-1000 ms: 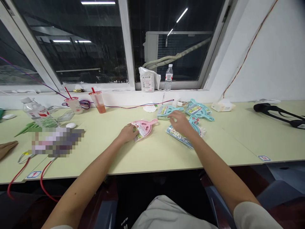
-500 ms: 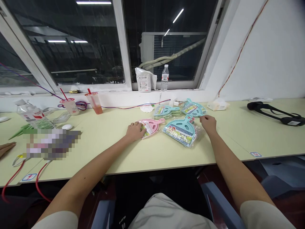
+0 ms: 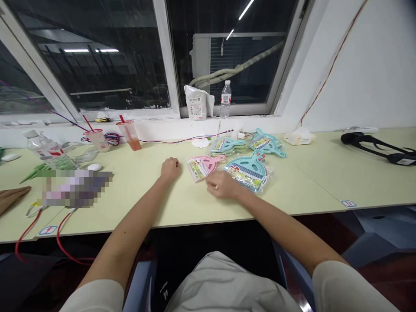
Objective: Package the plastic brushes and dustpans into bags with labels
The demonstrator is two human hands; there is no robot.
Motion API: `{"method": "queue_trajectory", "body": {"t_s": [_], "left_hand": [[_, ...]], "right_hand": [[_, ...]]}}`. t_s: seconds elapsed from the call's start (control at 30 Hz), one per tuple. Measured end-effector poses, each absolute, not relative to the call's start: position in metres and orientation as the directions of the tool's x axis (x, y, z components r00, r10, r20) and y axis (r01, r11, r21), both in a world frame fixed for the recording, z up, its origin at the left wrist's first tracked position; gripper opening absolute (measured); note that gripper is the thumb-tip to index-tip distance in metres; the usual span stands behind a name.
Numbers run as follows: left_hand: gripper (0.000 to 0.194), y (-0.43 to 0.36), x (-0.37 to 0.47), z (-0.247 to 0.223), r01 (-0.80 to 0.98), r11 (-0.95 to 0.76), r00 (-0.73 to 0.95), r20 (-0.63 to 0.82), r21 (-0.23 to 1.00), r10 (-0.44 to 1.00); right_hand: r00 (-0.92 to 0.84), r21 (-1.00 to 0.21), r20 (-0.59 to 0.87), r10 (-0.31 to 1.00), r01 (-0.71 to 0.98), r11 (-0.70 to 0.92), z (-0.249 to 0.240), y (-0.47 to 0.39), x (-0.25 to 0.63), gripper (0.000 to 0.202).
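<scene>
On the table lies a pink dustpan-and-brush set (image 3: 202,167) in clear plastic wrap. My left hand (image 3: 170,168) rests to its left, apart from it, with fingers curled closed and nothing visible in them. By the set's lower right corner is my right hand (image 3: 222,184), smeared by motion; whether its fingers touch the wrap is unclear. Beyond my right wrist lies a wrapped teal dustpan-and-brush set (image 3: 248,170), with a pink edge showing beneath. Farther back are another teal set (image 3: 224,145) with green under it, and more teal dustpans (image 3: 265,143).
Two drink cups (image 3: 129,135) with red straws, water bottles (image 3: 225,100), a tissue pack (image 3: 299,136) and a black strapped headset (image 3: 380,147) stand around. Cables (image 3: 182,141) run along the wall. Another person's hand (image 3: 14,197) rests at far left.
My left hand has come off the pink set and moved left. My right hand has swept left from beside the teal sets to the pink one. The view has shifted slightly.
</scene>
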State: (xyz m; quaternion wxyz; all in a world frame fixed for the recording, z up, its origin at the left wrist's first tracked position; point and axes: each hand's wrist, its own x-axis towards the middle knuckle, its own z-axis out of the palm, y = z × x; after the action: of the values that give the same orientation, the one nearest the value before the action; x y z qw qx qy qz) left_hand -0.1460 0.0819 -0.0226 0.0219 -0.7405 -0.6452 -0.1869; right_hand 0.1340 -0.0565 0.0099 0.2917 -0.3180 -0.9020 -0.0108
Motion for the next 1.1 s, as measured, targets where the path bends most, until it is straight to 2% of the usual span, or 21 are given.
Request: {"method": "queue_trajectory", "body": {"t_s": [0.07,0.13,0.3,0.53,0.7,0.93,1.1], "left_hand": [[0.030,0.084,-0.147,-0.025,0.967,-0.178,0.111,0.325,0.184,0.939],[0.031,0.087,-0.144,-0.026,0.974,-0.172,0.113,0.343,0.147,0.933],[0.036,0.100,-0.129,-0.021,0.987,-0.143,0.113,0.336,0.068,0.935],[0.035,0.121,-0.125,-0.024,0.986,-0.137,0.100,0.322,0.094,0.942],[0.036,0.129,-0.124,-0.025,0.994,-0.085,0.065,0.235,0.074,0.970],[0.033,0.138,-0.125,-0.023,0.993,-0.055,0.032,0.209,0.103,0.977],[0.024,0.132,-0.137,-0.029,0.973,-0.111,0.058,0.250,0.202,0.966]], "right_hand": [[-0.770,-0.093,0.329,0.547,0.550,0.830,-0.004,-0.067,0.106,0.017],[-0.790,-0.073,0.252,0.559,0.560,0.825,-0.011,-0.074,0.096,0.019],[-0.790,-0.050,0.264,0.554,0.562,0.826,-0.010,-0.067,0.089,0.026],[-0.883,0.050,0.263,0.389,0.415,0.909,-0.012,-0.044,0.043,0.027],[-0.944,0.099,0.217,0.248,0.274,0.957,-0.016,-0.043,0.029,0.032],[-0.921,0.055,0.272,0.279,0.304,0.951,-0.021,-0.055,0.035,0.034],[-0.906,0.038,0.283,0.315,0.339,0.940,-0.019,-0.058,0.035,0.036]]}}
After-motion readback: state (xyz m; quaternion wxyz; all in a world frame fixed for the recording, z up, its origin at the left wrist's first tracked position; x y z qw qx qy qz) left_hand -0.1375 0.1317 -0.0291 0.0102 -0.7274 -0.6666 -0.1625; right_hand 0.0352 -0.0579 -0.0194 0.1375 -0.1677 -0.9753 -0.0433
